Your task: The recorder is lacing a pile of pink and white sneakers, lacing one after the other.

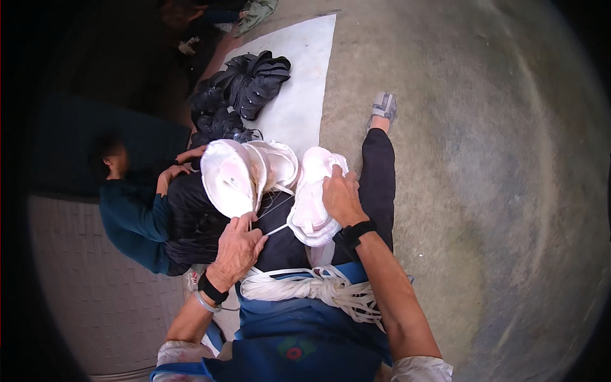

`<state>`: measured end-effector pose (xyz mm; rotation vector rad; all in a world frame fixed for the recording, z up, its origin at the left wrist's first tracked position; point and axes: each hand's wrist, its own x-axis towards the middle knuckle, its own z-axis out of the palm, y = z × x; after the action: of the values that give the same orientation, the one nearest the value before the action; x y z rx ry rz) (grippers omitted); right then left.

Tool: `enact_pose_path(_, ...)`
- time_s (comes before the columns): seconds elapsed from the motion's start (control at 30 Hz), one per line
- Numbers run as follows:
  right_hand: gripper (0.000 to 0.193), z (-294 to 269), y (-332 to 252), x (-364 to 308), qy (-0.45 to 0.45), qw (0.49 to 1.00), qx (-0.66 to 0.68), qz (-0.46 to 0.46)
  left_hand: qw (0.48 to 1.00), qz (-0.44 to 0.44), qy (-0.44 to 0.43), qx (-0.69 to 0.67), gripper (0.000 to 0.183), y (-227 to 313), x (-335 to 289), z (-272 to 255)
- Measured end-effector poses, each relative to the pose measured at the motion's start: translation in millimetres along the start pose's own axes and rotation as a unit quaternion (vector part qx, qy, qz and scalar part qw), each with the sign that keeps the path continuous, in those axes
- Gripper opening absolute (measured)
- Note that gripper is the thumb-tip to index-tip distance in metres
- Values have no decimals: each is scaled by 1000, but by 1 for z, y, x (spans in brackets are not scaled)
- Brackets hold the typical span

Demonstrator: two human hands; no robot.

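Across my lap lies a white shoe upper (313, 191), sole side not visible. My right hand (342, 198) is closed over its right edge, fingers bent onto the top. A white shoelace (276, 230) runs taut from the upper's near end to my left hand (237, 249), which pinches it between thumb and fingers. Just beyond the left hand, more white uppers (228, 178) stand nested on my left thigh, with thin threads hanging between them and the single upper. A thick bundle of white laces (318, 286) lies across my waist over a blue apron (305, 344).
Beyond my knees, a heap of black shoe uppers (258, 83) sits on a white sheet (305, 83) over the concrete floor (471, 172). Close on my left a person in a dark teal top (130, 213) sits. Another person is partly visible at the top left.
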<state>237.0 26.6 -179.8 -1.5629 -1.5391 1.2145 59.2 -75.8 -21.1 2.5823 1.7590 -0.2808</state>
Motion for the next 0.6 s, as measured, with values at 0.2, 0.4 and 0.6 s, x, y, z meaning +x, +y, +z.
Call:
enact_pose_path(0.2, 47, 1, -9, -33, 79, 990, -57, -99, 994, -39, 78, -72, 14, -8, -44, 45)
enact_pose_path(0.4, 46, 0, -11, -35, 71, 990, -75, -91, 950, -108, 143, -255, 8, -32, -35, 77)
enact_pose_path(0.6, 45, 3, -22, -56, 95, 979, -141, -109, 937, -97, 196, -273, 9, -35, -54, 88)
